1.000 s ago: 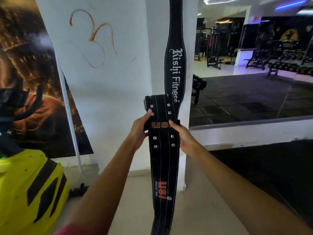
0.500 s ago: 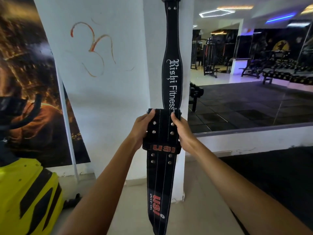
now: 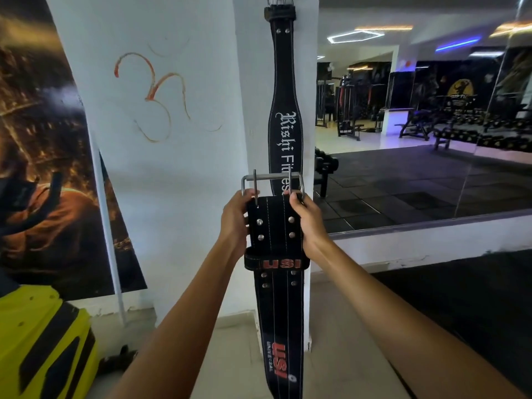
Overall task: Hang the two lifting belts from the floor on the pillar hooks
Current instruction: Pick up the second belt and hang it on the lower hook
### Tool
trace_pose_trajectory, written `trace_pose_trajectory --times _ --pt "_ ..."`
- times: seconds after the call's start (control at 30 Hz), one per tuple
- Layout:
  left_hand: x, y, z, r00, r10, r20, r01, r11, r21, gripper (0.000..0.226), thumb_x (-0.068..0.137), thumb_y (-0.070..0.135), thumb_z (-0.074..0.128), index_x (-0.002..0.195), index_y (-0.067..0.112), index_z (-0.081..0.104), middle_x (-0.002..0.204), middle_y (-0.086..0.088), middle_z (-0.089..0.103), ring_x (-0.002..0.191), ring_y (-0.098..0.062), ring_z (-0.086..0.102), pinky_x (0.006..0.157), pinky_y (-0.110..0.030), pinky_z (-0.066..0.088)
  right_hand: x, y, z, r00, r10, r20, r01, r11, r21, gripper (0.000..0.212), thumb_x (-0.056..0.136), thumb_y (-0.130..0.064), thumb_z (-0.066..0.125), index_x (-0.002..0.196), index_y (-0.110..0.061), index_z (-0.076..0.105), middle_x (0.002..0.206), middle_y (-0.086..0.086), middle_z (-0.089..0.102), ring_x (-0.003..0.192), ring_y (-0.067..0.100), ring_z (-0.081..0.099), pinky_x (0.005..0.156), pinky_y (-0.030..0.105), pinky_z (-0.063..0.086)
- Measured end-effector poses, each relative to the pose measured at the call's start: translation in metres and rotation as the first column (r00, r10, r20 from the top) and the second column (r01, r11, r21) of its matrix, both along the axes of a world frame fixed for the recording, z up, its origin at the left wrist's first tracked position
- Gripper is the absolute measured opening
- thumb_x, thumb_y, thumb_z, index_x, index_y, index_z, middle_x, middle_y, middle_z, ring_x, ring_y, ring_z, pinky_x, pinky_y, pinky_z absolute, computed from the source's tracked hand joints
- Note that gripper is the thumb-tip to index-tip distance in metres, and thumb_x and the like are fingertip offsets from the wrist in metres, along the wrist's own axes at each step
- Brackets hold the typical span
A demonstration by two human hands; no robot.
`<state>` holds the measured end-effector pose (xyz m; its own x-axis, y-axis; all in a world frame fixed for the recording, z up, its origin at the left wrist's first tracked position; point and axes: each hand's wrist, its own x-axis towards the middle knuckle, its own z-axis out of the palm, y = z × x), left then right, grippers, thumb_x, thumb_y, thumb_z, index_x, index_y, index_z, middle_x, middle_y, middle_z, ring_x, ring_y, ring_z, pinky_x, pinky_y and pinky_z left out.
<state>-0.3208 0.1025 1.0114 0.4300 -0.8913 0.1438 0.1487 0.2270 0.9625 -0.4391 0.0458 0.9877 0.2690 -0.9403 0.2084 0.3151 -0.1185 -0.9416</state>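
Observation:
A black lifting belt lettered "Rishi Fitness" (image 3: pixel 285 110) hangs down the white pillar (image 3: pixel 178 174) from a hook at the top edge of the view. In front of it I hold a second black belt marked "USI" (image 3: pixel 276 312) upright by its buckle end. My left hand (image 3: pixel 234 223) grips its left edge and my right hand (image 3: pixel 305 223) grips its right edge. The steel two-prong buckle (image 3: pixel 272 181) stands up above my fingers. The belt's tail drops out of the bottom of the frame.
A dark poster (image 3: pixel 43 168) covers the wall to the left, with a yellow and black object (image 3: pixel 43 341) below it. A large mirror (image 3: pixel 417 139) to the right reflects gym machines and benches. Pale floor (image 3: pixel 230 355) lies at the pillar's foot.
Both hands have raised the USI belt's buckle end higher along the pillar. The buckle has flipped up above the hands, and the top of the hanging belt has come into view.

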Motion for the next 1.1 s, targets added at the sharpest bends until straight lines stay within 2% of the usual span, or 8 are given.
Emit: trace_pose_trajectory --times 0.13,0.23,0.37,0.6,0.73,0.87,0.97,1.1 --pt "-0.002 -0.005 0.006 0.992 0.12 0.048 -0.122 0.992 0.043 0.02 0.092 0.024 0.051 0.077 0.016 0.061 0.067 -0.002 0.059 0.06 -0.016 0.057 0.054 -0.025 0.044 0.0 0.002 -0.002 1.0 0.001 -0.003 -0.001 1.0 0.007 0.015 0.094 -0.028 0.05 0.084 -0.027 0.062 0.084 -0.006 0.061 0.067 0.007 0.053 0.041 0.015 0.041" --pt "0.011 -0.005 0.008 0.999 -0.05 0.011 0.048 0.992 0.12 0.027 0.09 0.038 0.055 0.08 0.014 0.063 0.075 -0.002 0.062 0.069 -0.018 0.059 0.064 -0.029 0.048 0.002 0.001 0.007 0.999 -0.031 -0.038 0.03 0.999 -0.016 0.016 0.093 -0.029 0.052 0.083 -0.029 0.064 0.093 -0.003 0.063 0.081 0.012 0.056 0.062 0.026 0.045" --pt "0.025 -0.005 0.01 0.964 -0.246 0.103 0.234 0.966 0.113 0.012 0.088 0.014 0.054 0.087 0.014 0.065 0.083 -0.004 0.06 0.077 -0.02 0.058 0.071 -0.032 0.049 0.002 -0.004 0.018 0.996 -0.061 -0.067 0.06 0.998 -0.021 0.015 0.092 -0.03 0.053 0.082 -0.027 0.063 0.087 -0.003 0.063 0.077 0.014 0.056 0.047 0.022 0.04" --pt "0.009 -0.013 0.006 0.952 0.12 0.282 -0.083 0.987 -0.14 0.043 0.097 0.037 0.042 0.072 0.01 0.065 0.059 -0.001 0.063 0.05 -0.007 0.06 0.05 -0.015 0.049 0.003 -0.006 0.025 0.994 0.001 -0.112 0.006 0.998 0.061 0.024 0.093 -0.039 0.047 0.086 -0.023 0.063 0.081 -0.002 0.061 0.071 0.014 0.054 0.055 0.026 0.038" --pt "-0.011 -0.024 0.0 0.877 0.4 0.265 -0.329 0.904 -0.273 0.051 0.099 0.034 0.038 0.058 0.011 0.055 0.054 -0.001 0.055 0.048 -0.007 0.052 0.048 -0.01 0.04 0.003 -0.008 0.035 0.987 -0.063 -0.145 0.087 0.982 0.168 0.04 0.09 -0.045 0.045 0.059 -0.02 0.052 0.07 0.001 0.053 0.064 0.016 0.048 0.053 0.027 0.031" --pt "-0.015 -0.031 -0.008 0.857 0.432 0.282 -0.356 0.891 -0.283 0.051 0.099 0.035 0.037 0.062 0.005 0.056 0.054 0.0 0.052 0.05 -0.011 0.05 0.05 -0.013 0.04 -0.002 -0.014 0.035 0.988 -0.004 -0.154 0.042 0.969 0.245 0.041 0.08 -0.053 0.05 0.057 -0.02 0.054 0.092 0.004 0.056 0.09 0.022 0.047 0.06 0.029 0.032" --pt "-0.014 -0.033 -0.009 0.847 0.446 0.288 -0.369 0.885 -0.285 0.05 0.099 0.034 0.039 0.06 0.007 0.054 0.053 0.0 0.051 0.051 -0.012 0.05 0.054 -0.023 0.041 -0.01 -0.017 0.037 0.986 0.122 -0.113 -0.084 0.952 0.293 0.034 0.08 -0.047 0.053 0.062 -0.018 0.054 0.076 0.001 0.055 0.069 0.017 0.049 0.058 0.029 0.038" --pt "-0.007 -0.035 -0.009 0.83 0.484 0.278 -0.411 0.866 -0.284 0.049 0.1 0.031 0.04 0.059 0.008 0.052 0.053 0.001 0.051 0.051 -0.011 0.049 0.049 -0.013 0.039 -0.018 -0.014 0.039 0.957 0.281 -0.073 -0.253 0.93 0.265 0.024 0.089 -0.03 0.048 0.07 -0.017 0.053 0.069 0.0 0.051 0.061 0.013 0.049 0.059 0.029 0.042"
